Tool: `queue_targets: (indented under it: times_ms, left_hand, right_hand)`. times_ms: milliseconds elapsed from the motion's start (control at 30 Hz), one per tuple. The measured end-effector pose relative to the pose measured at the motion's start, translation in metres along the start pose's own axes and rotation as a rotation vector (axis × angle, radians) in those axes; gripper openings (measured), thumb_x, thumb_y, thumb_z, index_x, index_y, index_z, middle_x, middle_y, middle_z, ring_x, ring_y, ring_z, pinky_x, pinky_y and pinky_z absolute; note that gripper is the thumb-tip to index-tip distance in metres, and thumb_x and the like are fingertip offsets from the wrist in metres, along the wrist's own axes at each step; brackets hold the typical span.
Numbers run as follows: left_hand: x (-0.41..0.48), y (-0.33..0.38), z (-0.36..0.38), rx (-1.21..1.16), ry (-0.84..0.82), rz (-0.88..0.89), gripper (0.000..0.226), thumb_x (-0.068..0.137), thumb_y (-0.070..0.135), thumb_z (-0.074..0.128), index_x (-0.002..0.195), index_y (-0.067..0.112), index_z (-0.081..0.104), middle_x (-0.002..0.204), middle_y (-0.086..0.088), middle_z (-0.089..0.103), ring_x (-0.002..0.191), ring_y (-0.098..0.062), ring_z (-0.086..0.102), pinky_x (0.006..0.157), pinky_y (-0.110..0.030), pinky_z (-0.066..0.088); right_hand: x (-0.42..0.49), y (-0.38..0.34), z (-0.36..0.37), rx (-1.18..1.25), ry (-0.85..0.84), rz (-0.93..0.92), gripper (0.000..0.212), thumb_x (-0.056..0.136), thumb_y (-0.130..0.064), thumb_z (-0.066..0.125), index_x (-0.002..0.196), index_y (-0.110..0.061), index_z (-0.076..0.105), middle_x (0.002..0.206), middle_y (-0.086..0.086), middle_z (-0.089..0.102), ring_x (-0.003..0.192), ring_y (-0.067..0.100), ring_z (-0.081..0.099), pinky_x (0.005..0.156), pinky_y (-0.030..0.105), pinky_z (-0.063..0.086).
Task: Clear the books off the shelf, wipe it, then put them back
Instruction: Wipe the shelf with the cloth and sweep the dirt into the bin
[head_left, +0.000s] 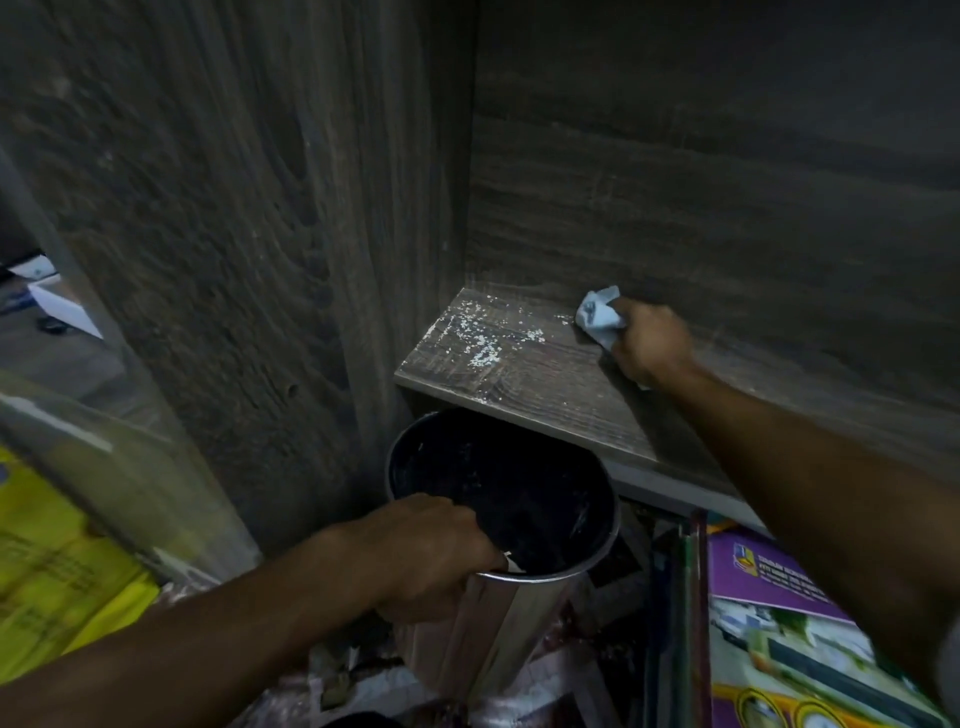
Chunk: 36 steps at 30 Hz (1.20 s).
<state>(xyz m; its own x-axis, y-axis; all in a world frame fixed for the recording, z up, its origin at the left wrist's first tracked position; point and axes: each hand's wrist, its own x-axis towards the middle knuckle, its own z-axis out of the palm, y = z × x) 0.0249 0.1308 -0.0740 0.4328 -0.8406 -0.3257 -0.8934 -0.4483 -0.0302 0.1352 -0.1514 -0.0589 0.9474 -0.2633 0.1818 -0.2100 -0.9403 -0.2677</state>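
- gripping a crumpled pale blue cloth (597, 318), the right hand (652, 345) pressed it down onto the wooden shelf (550, 400) at the centre right of the frame, close to the back panel (727, 182).
- its fingers were curled tight round the cloth, with only a bunched end showing past the knuckles toward the left.
- the shelf board carried no books; a scatter of white crumbs (483, 340) lay on its left part, just left of the cloth, and thinned out toward the front edge.
- the left hand (426, 551) held a shiny metal bin (524, 618) at lower centre, fingers hooked over the near rim and the thumb side outside the wall.
- the bin's mouth, dark inside, sat just under the shelf's front left corner, tilted a little toward the board.
- the books (779, 582) were in the lower right of the frame, below the shelf board, a purple cover uppermost and thin spines to its left.
- a tall wood-grain side panel (234, 208) filled the upper left.
- a yellow printed package (52, 571) lay at the lower left edge, blurred.
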Motion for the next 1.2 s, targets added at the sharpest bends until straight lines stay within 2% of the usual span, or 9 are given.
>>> queue_targets:
  times_ms: [267, 500, 600, 667, 800, 900, 1000, 1100, 1200]
  left_hand:
    - [-0.001, -0.007, 0.004, 0.007, 0.016, -0.002, 0.023, 0.089, 0.020, 0.053, 0.111, 0.018, 0.061, 0.110, -0.010, 0.063, 0.102, -0.032, 0.057, 0.070, -0.029, 0.029]
    - [-0.003, -0.010, 0.006, -0.020, 0.045, -0.007, 0.024, 0.088, 0.019, 0.055, 0.111, 0.020, 0.061, 0.112, -0.008, 0.063, 0.104, -0.029, 0.056, 0.071, -0.027, 0.027]
    - [-0.003, -0.010, 0.006, -0.023, 0.056, -0.002, 0.022, 0.086, 0.017, 0.054, 0.107, 0.018, 0.061, 0.108, -0.008, 0.064, 0.101, -0.029, 0.058, 0.070, -0.027, 0.029]
    - [-0.002, -0.010, 0.006, -0.038, 0.064, 0.002, 0.021, 0.086, 0.018, 0.054, 0.105, 0.018, 0.062, 0.107, -0.008, 0.064, 0.099, -0.029, 0.058, 0.069, -0.027, 0.029]
    - [-0.002, -0.010, 0.007, -0.055, 0.088, -0.003, 0.026, 0.085, 0.019, 0.057, 0.111, 0.020, 0.062, 0.112, -0.007, 0.064, 0.103, -0.027, 0.057, 0.070, -0.026, 0.028]
    - [-0.002, -0.010, 0.005, -0.080, 0.106, -0.005, 0.029, 0.085, 0.018, 0.058, 0.114, 0.020, 0.061, 0.113, -0.008, 0.064, 0.105, -0.028, 0.057, 0.073, -0.028, 0.034]
    - [-0.001, -0.010, 0.004, -0.095, 0.101, 0.001, 0.033, 0.085, 0.017, 0.058, 0.117, 0.020, 0.061, 0.114, -0.009, 0.064, 0.107, -0.029, 0.057, 0.077, -0.031, 0.040]
    - [0.001, -0.009, 0.003, -0.072, 0.080, -0.008, 0.031, 0.085, 0.018, 0.059, 0.116, 0.020, 0.061, 0.114, -0.008, 0.063, 0.106, -0.028, 0.056, 0.075, -0.029, 0.036]
    - [0.000, -0.008, 0.001, -0.061, 0.072, -0.013, 0.028, 0.086, 0.020, 0.059, 0.114, 0.020, 0.061, 0.115, -0.008, 0.063, 0.107, -0.028, 0.056, 0.078, -0.031, 0.039]
  right_hand:
    - [0.029, -0.060, 0.029, 0.104, -0.024, -0.186, 0.035, 0.089, -0.024, 0.069, 0.123, -0.021, 0.063, 0.118, 0.013, 0.069, 0.105, 0.034, 0.063, 0.083, 0.032, 0.045]
    - [0.019, -0.096, 0.038, 0.308, -0.154, -0.379, 0.032, 0.097, -0.014, 0.054, 0.122, -0.028, 0.067, 0.122, 0.003, 0.067, 0.103, 0.022, 0.062, 0.078, 0.025, 0.040]
    - [0.008, -0.098, 0.037, 0.308, -0.223, -0.491, 0.028, 0.098, -0.015, 0.049, 0.114, -0.030, 0.067, 0.116, -0.001, 0.069, 0.103, 0.020, 0.062, 0.087, 0.034, 0.050]
    - [-0.002, -0.096, 0.034, 0.290, -0.249, -0.554, 0.028, 0.096, -0.015, 0.050, 0.112, -0.029, 0.067, 0.115, -0.002, 0.069, 0.106, 0.021, 0.061, 0.094, 0.043, 0.049]
    - [-0.020, -0.092, 0.025, 0.261, -0.287, -0.637, 0.029, 0.098, -0.011, 0.051, 0.118, -0.025, 0.066, 0.121, -0.004, 0.068, 0.114, 0.019, 0.059, 0.098, 0.036, 0.046]
    - [-0.031, -0.086, 0.022, 0.268, -0.310, -0.664, 0.018, 0.097, -0.009, 0.052, 0.096, -0.021, 0.066, 0.094, -0.008, 0.065, 0.096, 0.019, 0.060, 0.085, 0.038, 0.048]
    - [-0.042, -0.079, 0.023, 0.270, -0.281, -0.708, 0.014, 0.095, -0.015, 0.052, 0.096, -0.019, 0.065, 0.091, -0.003, 0.067, 0.090, 0.017, 0.055, 0.083, 0.038, 0.046]
    - [-0.053, -0.075, 0.020, 0.288, -0.288, -0.724, 0.022, 0.094, -0.020, 0.049, 0.105, -0.016, 0.068, 0.098, -0.002, 0.070, 0.094, 0.017, 0.055, 0.087, 0.026, 0.036]
    - [-0.063, -0.073, 0.017, 0.251, -0.340, -0.758, 0.034, 0.092, -0.032, 0.043, 0.108, -0.016, 0.069, 0.103, -0.003, 0.070, 0.096, 0.018, 0.053, 0.091, 0.030, 0.039]
